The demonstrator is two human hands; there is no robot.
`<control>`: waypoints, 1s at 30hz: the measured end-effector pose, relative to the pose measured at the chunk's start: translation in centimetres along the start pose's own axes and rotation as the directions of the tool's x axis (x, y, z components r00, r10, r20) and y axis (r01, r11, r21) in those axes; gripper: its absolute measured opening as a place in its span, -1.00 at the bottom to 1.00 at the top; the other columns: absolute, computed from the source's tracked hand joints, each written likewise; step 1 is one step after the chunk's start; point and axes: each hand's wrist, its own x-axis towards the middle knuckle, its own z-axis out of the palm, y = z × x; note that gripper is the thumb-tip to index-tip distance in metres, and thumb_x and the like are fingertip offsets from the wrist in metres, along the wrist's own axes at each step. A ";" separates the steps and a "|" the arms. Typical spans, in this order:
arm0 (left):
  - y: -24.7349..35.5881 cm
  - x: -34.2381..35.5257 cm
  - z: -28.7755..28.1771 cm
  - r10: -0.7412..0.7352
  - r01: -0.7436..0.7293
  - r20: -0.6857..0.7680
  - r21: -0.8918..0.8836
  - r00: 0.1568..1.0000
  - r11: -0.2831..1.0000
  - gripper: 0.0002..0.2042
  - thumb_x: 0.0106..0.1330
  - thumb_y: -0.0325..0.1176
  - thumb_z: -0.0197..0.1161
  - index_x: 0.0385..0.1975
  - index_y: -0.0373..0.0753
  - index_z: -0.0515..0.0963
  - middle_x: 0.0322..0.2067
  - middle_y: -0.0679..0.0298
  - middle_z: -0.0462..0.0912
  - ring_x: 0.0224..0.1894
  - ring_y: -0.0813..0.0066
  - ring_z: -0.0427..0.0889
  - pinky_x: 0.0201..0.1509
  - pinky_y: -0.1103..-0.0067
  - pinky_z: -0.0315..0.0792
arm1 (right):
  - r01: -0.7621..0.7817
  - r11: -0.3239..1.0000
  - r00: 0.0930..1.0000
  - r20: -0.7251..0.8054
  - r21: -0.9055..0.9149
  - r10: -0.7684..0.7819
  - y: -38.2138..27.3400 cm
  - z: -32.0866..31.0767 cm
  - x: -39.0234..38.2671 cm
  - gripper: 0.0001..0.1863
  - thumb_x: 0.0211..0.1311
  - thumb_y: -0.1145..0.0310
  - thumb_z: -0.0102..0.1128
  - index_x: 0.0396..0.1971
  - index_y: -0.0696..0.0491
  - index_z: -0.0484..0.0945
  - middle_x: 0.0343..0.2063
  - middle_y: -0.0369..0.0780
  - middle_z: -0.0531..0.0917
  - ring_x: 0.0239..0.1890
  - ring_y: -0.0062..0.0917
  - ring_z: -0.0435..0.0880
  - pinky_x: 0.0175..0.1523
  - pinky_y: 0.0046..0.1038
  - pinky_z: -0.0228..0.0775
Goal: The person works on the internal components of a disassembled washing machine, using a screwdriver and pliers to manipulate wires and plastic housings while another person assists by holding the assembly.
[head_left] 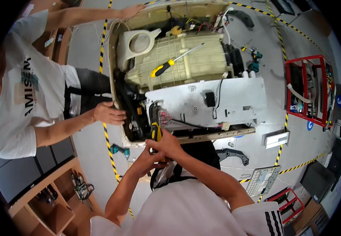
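Note:
My right hand [168,144] is wrapped around a yellow-and-black hand tool [155,130] at the near left corner of an opened machine [181,140]. My left hand [143,162] is closed on the tool's lower end, against the right hand. Fingers cover much of the tool, so its exact kind is unclear. Its upper end reaches the black cables and red-pink wires [163,118] beside a white metal panel [202,98]. Farther in, a yellow-and-black screwdriver [163,68] lies on the cream plastic drum housing [196,59].
A co-worker on the left rests one hand [110,114] at the machine's left rim and another [133,10] at its far rim. Cordless drills [120,150] and dark curved parts [233,156] lie on the floor. Red racks [310,92] stand right; a wooden shelf unit [56,196] stands left.

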 end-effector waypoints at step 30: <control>-0.2 -0.1 -0.7 -0.079 0.074 0.082 0.070 0.994 0.995 -0.71 0.26 -0.35 0.22 -0.07 -0.36 0.50 -0.25 0.20 0.57 -0.21 0.44 0.61 0.05 0.38 0.59 | -0.062 0.958 0.998 0.005 0.278 0.063 0.8 2.1 1.0 -0.37 -0.04 0.04 0.26 -0.15 0.32 0.44 -0.27 0.10 0.65 -0.19 -0.12 0.68 -0.03 -0.25 0.47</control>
